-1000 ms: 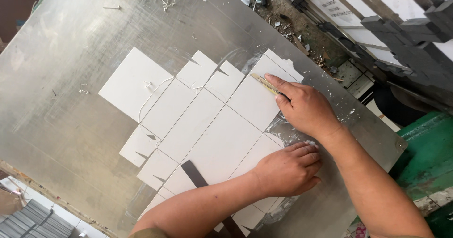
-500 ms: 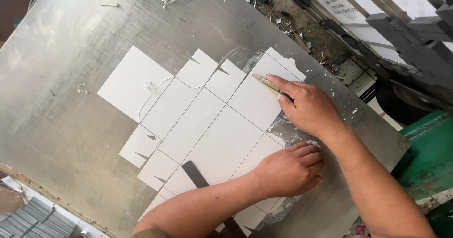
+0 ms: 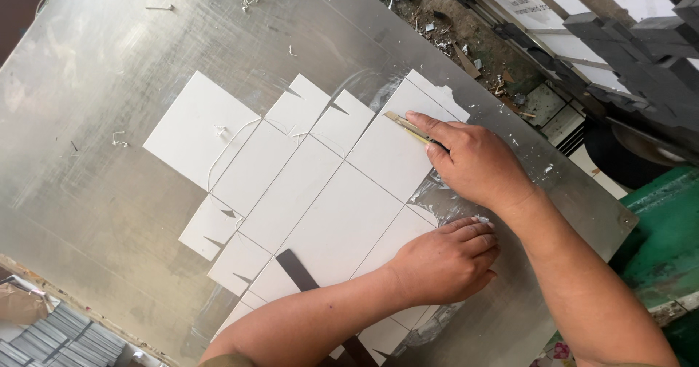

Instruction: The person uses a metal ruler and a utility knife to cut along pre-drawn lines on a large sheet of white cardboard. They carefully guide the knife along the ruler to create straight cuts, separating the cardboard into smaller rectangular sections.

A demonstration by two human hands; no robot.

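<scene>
The left hand [image 3: 444,261] lies flat, palm down and fingers together, pressing on the near right part of the white card [image 3: 320,199], gripping nothing; its forearm crosses the card's near edge from below. Just beyond it the right hand [image 3: 473,163] is curled around a thin yellowish blade [image 3: 408,127], the index finger stretched along it and the tip resting on the card's far right panel. The card is a flat cut sheet scored into squares and flaps, spread across the middle of the metal table [image 3: 109,68]. A dark strip [image 3: 295,269] lies on the card's near edge, beside the left forearm. A loose thread [image 3: 226,148] curls over the card's left panels. Clear film [image 3: 437,199] shows at the card's right edge, between the two hands. Left of the card and nearer, a stack of grey sheets [image 3: 58,338] sits below the table edge. Right of the card stands a green surface [image 3: 662,229]. Beyond the card, scraps and debris [image 3: 444,25] litter the ground past the table's far edge.
</scene>
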